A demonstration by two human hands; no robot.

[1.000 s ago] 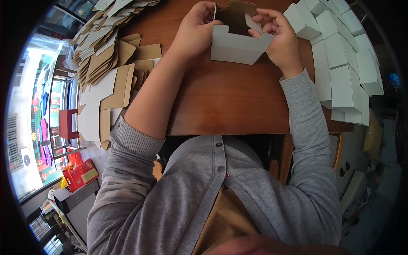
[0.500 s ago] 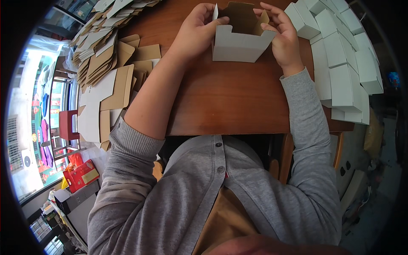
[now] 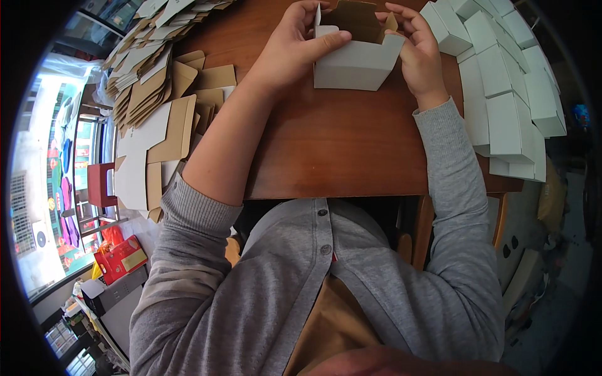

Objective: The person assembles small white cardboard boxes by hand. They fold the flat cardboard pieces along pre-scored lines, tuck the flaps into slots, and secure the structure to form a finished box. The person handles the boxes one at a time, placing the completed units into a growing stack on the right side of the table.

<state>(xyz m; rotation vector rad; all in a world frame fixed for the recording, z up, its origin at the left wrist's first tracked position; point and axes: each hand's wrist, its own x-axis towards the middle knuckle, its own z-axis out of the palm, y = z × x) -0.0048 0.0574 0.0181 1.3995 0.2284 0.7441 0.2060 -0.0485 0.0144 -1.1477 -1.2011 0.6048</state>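
Observation:
A small white cardboard box (image 3: pixel 353 66) with a brown inside stands on the wooden table at the far middle, its top open. My left hand (image 3: pixel 300 41) grips its left side, the thumb lying over the near top edge beside a white flap and the other fingers behind the left wall. At the right side my right hand (image 3: pixel 416 51) holds the box by its right flap and wall, thumb at the near corner, with some fingers raised and bent. Part of the box's right side is hidden behind that hand.
Flattened white-and-brown cartons (image 3: pixel 147 94) lie in an uneven pile along the table's left side. Folded white boxes (image 3: pixel 501 69) are stacked at the right edge. The brown table (image 3: pixel 332 150) ends just before my lap. A red package (image 3: pixel 120 259) sits lower left, off the table.
My left thumb has moved right, from inside the box's left edge to across its near top edge, and a flap at the left now lies folded inward. The right hand barely moved.

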